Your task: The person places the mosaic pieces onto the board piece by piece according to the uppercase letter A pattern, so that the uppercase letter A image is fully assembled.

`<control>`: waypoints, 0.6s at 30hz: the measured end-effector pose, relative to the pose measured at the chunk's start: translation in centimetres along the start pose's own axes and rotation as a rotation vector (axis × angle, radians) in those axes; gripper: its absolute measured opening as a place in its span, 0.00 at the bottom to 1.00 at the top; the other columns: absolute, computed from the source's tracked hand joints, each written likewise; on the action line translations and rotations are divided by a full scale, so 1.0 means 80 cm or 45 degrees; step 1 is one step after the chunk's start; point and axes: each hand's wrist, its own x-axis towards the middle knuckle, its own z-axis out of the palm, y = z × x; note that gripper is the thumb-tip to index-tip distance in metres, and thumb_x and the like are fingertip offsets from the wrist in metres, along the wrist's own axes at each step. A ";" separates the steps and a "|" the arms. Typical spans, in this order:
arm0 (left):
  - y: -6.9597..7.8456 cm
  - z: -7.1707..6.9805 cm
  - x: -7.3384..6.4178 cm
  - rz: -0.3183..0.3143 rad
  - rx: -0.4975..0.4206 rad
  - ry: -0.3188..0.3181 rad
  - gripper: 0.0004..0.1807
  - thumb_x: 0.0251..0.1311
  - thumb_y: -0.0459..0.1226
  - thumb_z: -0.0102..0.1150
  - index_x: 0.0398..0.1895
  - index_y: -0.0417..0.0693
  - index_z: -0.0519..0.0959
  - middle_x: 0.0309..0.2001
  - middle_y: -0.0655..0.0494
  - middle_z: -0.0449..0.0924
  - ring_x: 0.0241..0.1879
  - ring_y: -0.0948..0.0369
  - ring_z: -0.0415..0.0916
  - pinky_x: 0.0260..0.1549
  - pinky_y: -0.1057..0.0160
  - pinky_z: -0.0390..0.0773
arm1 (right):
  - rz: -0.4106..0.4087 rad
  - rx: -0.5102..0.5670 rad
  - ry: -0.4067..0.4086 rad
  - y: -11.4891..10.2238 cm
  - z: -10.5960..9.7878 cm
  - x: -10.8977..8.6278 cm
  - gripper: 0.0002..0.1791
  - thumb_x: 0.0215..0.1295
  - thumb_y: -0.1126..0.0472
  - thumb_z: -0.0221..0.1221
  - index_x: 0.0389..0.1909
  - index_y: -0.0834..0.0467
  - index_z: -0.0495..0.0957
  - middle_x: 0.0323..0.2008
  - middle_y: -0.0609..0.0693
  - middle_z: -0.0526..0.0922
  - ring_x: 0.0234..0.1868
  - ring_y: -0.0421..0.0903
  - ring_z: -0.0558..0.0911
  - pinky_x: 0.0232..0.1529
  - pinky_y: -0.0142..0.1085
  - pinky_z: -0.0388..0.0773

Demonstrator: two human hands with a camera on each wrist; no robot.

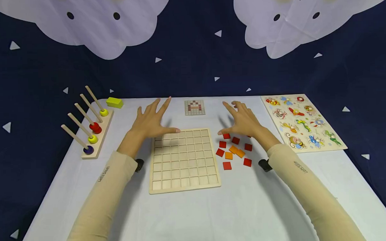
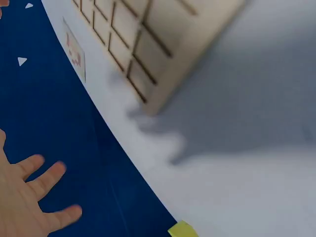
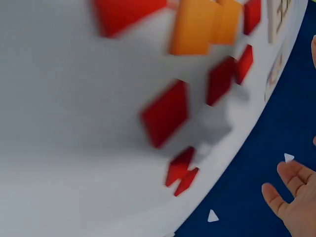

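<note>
My left hand (image 1: 151, 122) hovers over the far left corner of a wooden grid board (image 1: 152, 161), fingers spread and holding nothing. The board's squares are all bare. To its right lie several red square tiles (image 1: 227, 165) and a few orange tiles (image 1: 228, 155), loose on the table. Above the far side of these tiles is my right hand (image 1: 244, 119), its fingers apart and nothing in them; it hides part of a red tile. In the left wrist view the fingers (image 2: 49, 180) are splayed, and in the right wrist view the fingers (image 3: 274, 198) are relaxed.
A small pattern card (image 1: 194, 108) lies beyond the board on the white table (image 1: 190, 220). At the left stands a peg stand (image 1: 99, 141) with coloured beads, near a yellow block (image 1: 114, 102). An insect picture puzzle (image 1: 303, 122) lies at the right. Behind hangs a dark blue curtain (image 1: 191, 74).
</note>
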 end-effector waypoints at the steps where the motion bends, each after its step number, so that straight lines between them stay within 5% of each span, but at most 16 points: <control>1: -0.002 0.001 -0.006 0.006 0.019 0.010 0.66 0.43 0.79 0.54 0.79 0.72 0.30 0.78 0.41 0.43 0.74 0.39 0.51 0.66 0.29 0.47 | -0.022 0.004 0.009 0.001 0.003 -0.005 0.64 0.41 0.28 0.71 0.78 0.48 0.53 0.71 0.64 0.58 0.67 0.62 0.62 0.63 0.62 0.62; 8: -0.026 0.013 -0.045 0.047 0.034 0.032 0.63 0.45 0.76 0.57 0.81 0.61 0.44 0.65 0.42 0.63 0.53 0.44 0.72 0.52 0.43 0.69 | -0.145 0.066 0.006 0.001 0.022 -0.036 0.48 0.47 0.37 0.74 0.69 0.53 0.71 0.55 0.60 0.71 0.50 0.54 0.70 0.48 0.48 0.71; 14: -0.042 0.027 -0.072 0.035 -0.059 -0.044 0.61 0.46 0.73 0.61 0.80 0.61 0.49 0.60 0.44 0.65 0.31 0.52 0.71 0.33 0.54 0.73 | -0.191 0.149 -0.063 -0.001 0.037 -0.050 0.33 0.51 0.46 0.74 0.58 0.54 0.81 0.47 0.54 0.73 0.45 0.49 0.69 0.39 0.40 0.70; 18: -0.045 0.034 -0.086 0.014 -0.191 -0.110 0.57 0.50 0.69 0.63 0.80 0.60 0.50 0.54 0.47 0.65 0.30 0.56 0.69 0.28 0.59 0.69 | -0.199 0.178 -0.075 -0.003 0.044 -0.055 0.27 0.52 0.50 0.75 0.54 0.54 0.84 0.42 0.52 0.73 0.42 0.48 0.69 0.38 0.38 0.68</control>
